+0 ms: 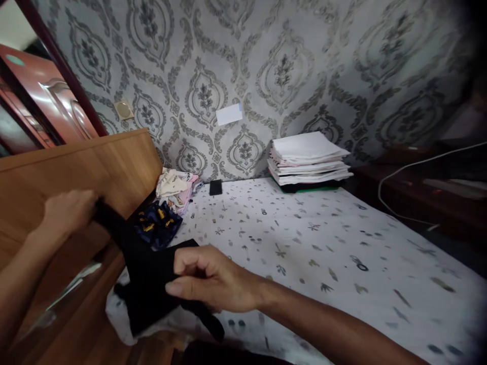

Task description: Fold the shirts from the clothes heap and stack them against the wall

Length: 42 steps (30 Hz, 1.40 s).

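A black cloth garment (pixel 152 274) with narrow sleeve-like or strap-like ends stretches across the near left corner of the bed. My left hand (pixel 70 213), slightly blurred, is closed around one end and raises it beside the wooden headboard. In front of the garment's right part is my right hand (pixel 216 279), its fingers loosely curled and its thumb apart from the index finger. No cloth shows between that thumb and finger. Part of the garment is hidden behind this hand, and a narrow end droops out below it.
A dark blue patterned cloth (pixel 158 223) and a pile of light clothes (pixel 175 187) lie by the headboard (pixel 95 172). A black flat object (pixel 215 187) rests near the wall. Folded white cloths (pixel 310 157) are stacked at the back of the patterned bed sheet (pixel 304 253). A white cable (pixel 384 187) hangs right.
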Each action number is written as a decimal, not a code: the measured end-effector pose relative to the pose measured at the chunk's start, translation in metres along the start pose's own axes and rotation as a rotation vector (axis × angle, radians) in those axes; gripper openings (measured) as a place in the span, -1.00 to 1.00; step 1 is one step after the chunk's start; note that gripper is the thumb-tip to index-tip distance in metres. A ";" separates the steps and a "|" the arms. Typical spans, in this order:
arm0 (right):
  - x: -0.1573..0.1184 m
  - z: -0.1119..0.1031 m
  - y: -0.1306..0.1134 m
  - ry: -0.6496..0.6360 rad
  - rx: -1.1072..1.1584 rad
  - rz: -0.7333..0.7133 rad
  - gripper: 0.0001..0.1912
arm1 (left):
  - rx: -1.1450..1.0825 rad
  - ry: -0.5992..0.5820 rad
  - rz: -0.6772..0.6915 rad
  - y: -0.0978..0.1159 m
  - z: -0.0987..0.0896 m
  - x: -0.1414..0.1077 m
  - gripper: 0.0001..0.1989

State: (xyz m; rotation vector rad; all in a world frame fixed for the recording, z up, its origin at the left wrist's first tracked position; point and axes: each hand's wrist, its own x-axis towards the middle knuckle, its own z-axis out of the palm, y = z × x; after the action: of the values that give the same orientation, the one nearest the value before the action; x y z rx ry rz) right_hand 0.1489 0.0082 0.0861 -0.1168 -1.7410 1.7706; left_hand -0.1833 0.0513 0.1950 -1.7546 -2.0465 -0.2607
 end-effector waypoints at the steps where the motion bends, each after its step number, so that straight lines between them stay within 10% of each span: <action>1: -0.008 -0.001 -0.006 0.031 0.023 0.006 -0.55 | 0.126 0.035 0.014 0.017 -0.005 0.020 -0.81; 8: -0.106 -0.050 -0.016 0.872 0.135 -0.003 -0.44 | -0.326 0.341 0.287 0.209 0.028 0.138 -0.68; 13: -0.176 -0.087 0.023 1.304 -0.061 0.157 -0.40 | -0.611 0.190 0.671 0.291 0.097 0.137 -0.62; 18: -0.211 -0.109 0.051 1.241 -0.360 0.405 -0.43 | -0.562 -0.270 0.812 0.253 0.172 0.085 -0.62; 23: -0.186 -0.161 0.053 1.051 -0.989 0.483 -0.66 | -0.502 -0.492 0.605 0.168 0.217 0.039 -0.50; 27: -0.118 -0.230 0.065 0.821 -1.193 0.613 -0.80 | -0.491 -0.311 0.487 0.144 0.211 -0.014 -0.53; 33: -0.030 -0.310 0.091 0.902 -1.167 0.916 -0.52 | -0.135 -0.378 0.442 0.160 0.181 -0.087 -0.48; 42: -0.054 -0.311 0.092 1.138 -0.942 0.705 -0.88 | -0.177 -0.646 0.404 0.106 0.182 -0.064 -0.77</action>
State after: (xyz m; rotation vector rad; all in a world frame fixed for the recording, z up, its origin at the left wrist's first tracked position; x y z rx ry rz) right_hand 0.3082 0.2592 -0.0551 -1.8775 -1.4647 0.6838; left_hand -0.1094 0.0876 -0.0089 -2.5596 -2.0301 0.2996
